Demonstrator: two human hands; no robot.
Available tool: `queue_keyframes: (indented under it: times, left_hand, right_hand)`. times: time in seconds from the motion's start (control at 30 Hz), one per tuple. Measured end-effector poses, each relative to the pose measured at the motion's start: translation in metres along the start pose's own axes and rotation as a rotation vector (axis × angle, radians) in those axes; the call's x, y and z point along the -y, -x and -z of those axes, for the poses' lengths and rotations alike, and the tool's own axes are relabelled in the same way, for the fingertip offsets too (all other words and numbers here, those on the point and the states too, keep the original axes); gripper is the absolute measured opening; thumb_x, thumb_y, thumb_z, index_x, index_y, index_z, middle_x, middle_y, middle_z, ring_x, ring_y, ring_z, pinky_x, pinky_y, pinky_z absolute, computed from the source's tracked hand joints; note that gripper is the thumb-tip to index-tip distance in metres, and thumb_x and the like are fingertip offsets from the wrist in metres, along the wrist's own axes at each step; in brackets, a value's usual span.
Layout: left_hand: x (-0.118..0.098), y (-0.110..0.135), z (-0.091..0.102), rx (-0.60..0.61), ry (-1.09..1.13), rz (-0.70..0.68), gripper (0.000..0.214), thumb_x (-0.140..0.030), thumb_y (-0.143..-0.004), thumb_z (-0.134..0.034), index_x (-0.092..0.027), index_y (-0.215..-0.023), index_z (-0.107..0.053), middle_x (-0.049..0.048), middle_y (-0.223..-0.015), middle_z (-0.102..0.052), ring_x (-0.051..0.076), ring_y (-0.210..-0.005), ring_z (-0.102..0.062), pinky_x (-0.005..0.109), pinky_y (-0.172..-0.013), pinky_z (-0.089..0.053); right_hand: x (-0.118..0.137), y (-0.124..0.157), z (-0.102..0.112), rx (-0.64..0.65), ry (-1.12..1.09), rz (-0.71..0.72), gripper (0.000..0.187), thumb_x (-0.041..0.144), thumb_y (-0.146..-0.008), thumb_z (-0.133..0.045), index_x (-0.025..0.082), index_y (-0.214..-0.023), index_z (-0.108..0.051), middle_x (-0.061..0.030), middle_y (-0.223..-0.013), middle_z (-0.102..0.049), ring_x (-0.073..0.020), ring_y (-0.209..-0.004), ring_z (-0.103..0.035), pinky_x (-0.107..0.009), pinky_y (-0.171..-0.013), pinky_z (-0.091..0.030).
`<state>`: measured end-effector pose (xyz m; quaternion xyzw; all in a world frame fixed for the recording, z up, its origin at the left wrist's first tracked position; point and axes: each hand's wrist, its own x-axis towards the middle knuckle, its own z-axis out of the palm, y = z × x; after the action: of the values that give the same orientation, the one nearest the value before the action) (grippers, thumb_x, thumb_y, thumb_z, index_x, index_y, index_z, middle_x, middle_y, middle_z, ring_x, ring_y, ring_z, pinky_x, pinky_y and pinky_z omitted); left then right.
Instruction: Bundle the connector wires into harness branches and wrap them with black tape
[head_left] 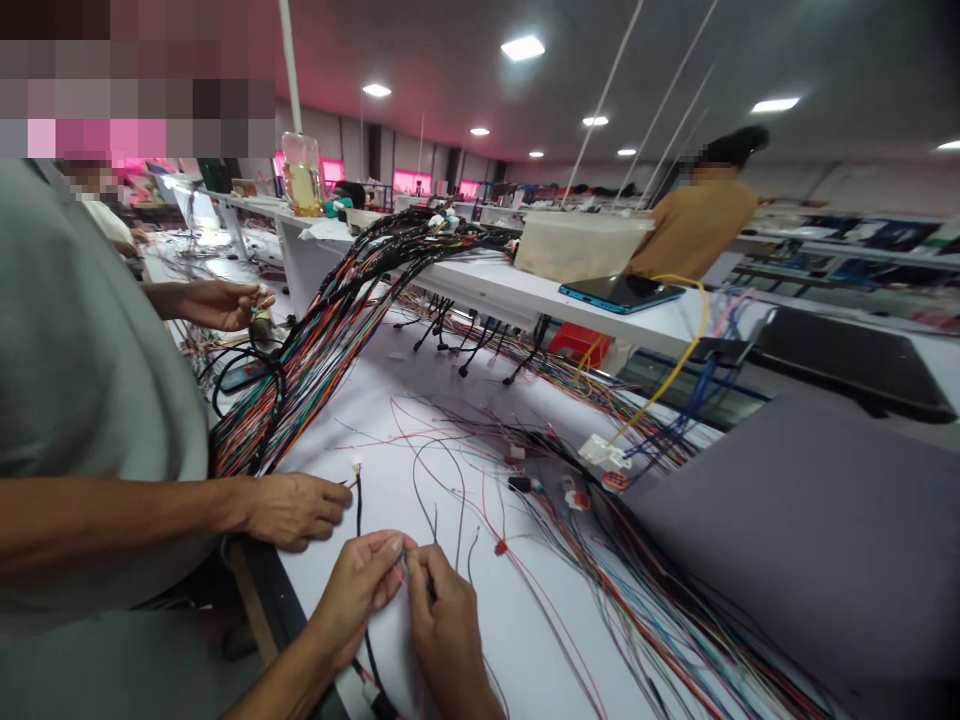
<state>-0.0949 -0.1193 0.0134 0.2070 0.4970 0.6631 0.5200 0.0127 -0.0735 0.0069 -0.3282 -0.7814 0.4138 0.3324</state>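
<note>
Fingers (pixel 382 558) on both hands are pinched closed here, tips together on a thin dark wire (pixel 411 566), though it's so fine I can't really tell how it sits between them. My left hand (pixel 358 592) comes in from the bottom and my right hand (pixel 444 628) is just beside it, both over a white workbench (pixel 337 440). Right by them, a black cable (pixel 358 515) runs down past my left hand, with a small white connector (pixel 355 464) at its top end, close to the fingertips of the person working next to me. That person's near hand (pixel 294 510) reaches in from my left, and their other hand (pixel 217 305) is up by a huge multicolored wire harness (pixel 322 375) that arches from a raised white shelf (pixel 480 285) down to the bench. Loose red, black and blue wires fan out toward a grey mat (pixel 772 540). Up on the shelf there's a phone (pixel 622 292) and a plastic tub (pixel 581 245), and farther back stands someone in a mustard shirt (pixel 697 225).
</note>
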Motion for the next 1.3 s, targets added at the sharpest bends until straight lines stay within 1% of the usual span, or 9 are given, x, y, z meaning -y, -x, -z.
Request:
queue_keyframes:
  times: [0.2,0.4,0.57,0.67,0.8,0.93,1.07,1.17,1.3]
  left_hand:
    - [0.006,0.005,-0.01,-0.077,0.448,0.096,0.033,-0.041,-0.067,-0.076,-0.012,-0.078,-0.064,-0.0107,-0.04,-0.031,0.002,-0.037,-0.017,0.015,-0.039,-0.017]
    - [0.0,0.007,-0.016,-0.145,0.321,0.055,0.034,-0.046,-0.069,-0.073,-0.014,-0.077,-0.065,-0.01,-0.041,-0.032,0.003,-0.035,-0.021,0.015,-0.037,-0.021]
    - [-0.02,0.014,-0.014,-0.044,-0.553,-0.56,0.015,-0.027,-0.082,-0.061,-0.019,-0.088,-0.072,0.0032,-0.068,-0.066,0.012,-0.059,-0.057,0.021,-0.057,-0.043]
    - [-0.025,0.017,-0.014,0.03,-0.883,-0.93,0.025,-0.013,-0.083,-0.058,-0.022,-0.103,-0.069,0.0031,-0.072,-0.069,0.013,-0.064,-0.06,0.022,-0.061,-0.044]
    - [-0.021,0.017,-0.015,0.008,-0.969,-1.046,0.031,-0.008,-0.082,-0.057,-0.02,-0.11,-0.065,0.0022,-0.067,-0.066,0.012,-0.058,-0.057,0.022,-0.055,-0.042]
    - [-0.019,0.016,-0.014,0.012,-0.878,-0.938,0.025,-0.013,-0.083,-0.058,-0.02,-0.104,-0.069,0.0038,-0.073,-0.069,0.013,-0.061,-0.058,0.022,-0.058,-0.043]
    - [-0.02,0.009,-0.013,-0.023,-0.453,-0.423,0.021,-0.032,-0.084,-0.059,-0.019,-0.095,-0.072,0.0012,-0.061,-0.062,0.01,-0.051,-0.051,0.021,-0.051,-0.039]
    - [-0.01,-0.005,-0.01,-0.012,-0.006,-0.045,0.034,-0.044,-0.081,-0.06,-0.013,-0.091,-0.07,-0.0075,-0.042,-0.037,0.005,-0.037,-0.029,0.018,-0.04,-0.027]
    - [0.017,-0.025,-0.008,-0.03,0.271,0.149,0.037,-0.045,-0.071,-0.07,-0.011,-0.085,-0.067,-0.0112,-0.04,-0.027,0.004,-0.033,-0.023,0.017,-0.037,-0.021]
  right_hand:
    - [0.015,0.001,0.003,0.041,-0.193,-0.011,0.024,0.033,-0.092,-0.044,0.02,-0.074,-0.051,0.0005,-0.063,-0.061,-0.0124,-0.056,-0.057,-0.021,-0.054,-0.041]
    - [0.016,0.002,0.006,0.022,-0.263,0.005,0.022,0.034,-0.092,-0.044,0.02,-0.076,-0.052,0.0007,-0.063,-0.06,-0.0128,-0.057,-0.058,-0.021,-0.055,-0.044]
    - [0.006,-0.004,0.014,0.02,-0.281,0.027,0.023,0.034,-0.091,-0.045,0.018,-0.079,-0.057,0.0013,-0.065,-0.056,-0.0126,-0.059,-0.052,-0.021,-0.055,-0.04]
    - [0.001,-0.007,0.017,0.06,-0.399,0.053,0.023,0.034,-0.09,-0.046,0.018,-0.078,-0.057,0.0017,-0.067,-0.054,-0.0131,-0.062,-0.051,-0.022,-0.058,-0.041]
    - [-0.004,-0.007,0.015,0.08,-0.476,0.049,0.022,0.035,-0.09,-0.047,0.019,-0.078,-0.056,0.0016,-0.07,-0.053,-0.0142,-0.068,-0.052,-0.023,-0.064,-0.042]
    - [-0.007,-0.005,0.011,0.058,-0.49,0.012,0.024,0.036,-0.089,-0.049,0.019,-0.075,-0.056,0.0019,-0.067,-0.052,-0.0134,-0.064,-0.05,-0.022,-0.061,-0.041]
    - [-0.007,-0.006,0.009,0.055,-0.538,-0.108,0.024,0.041,-0.086,-0.054,0.018,-0.081,-0.059,0.0034,-0.062,-0.05,-0.0119,-0.057,-0.046,-0.022,-0.054,-0.038]
    - [-0.01,-0.008,0.005,0.037,-0.54,-0.196,0.026,0.043,-0.083,-0.057,0.017,-0.078,-0.059,0.0026,-0.062,-0.053,-0.0109,-0.054,-0.045,-0.021,-0.051,-0.037]
    - [-0.024,-0.009,-0.008,-0.036,-0.57,-0.297,0.029,0.046,-0.084,-0.055,0.017,-0.077,-0.056,0.0018,-0.062,-0.056,-0.011,-0.05,-0.045,-0.021,-0.046,-0.036]
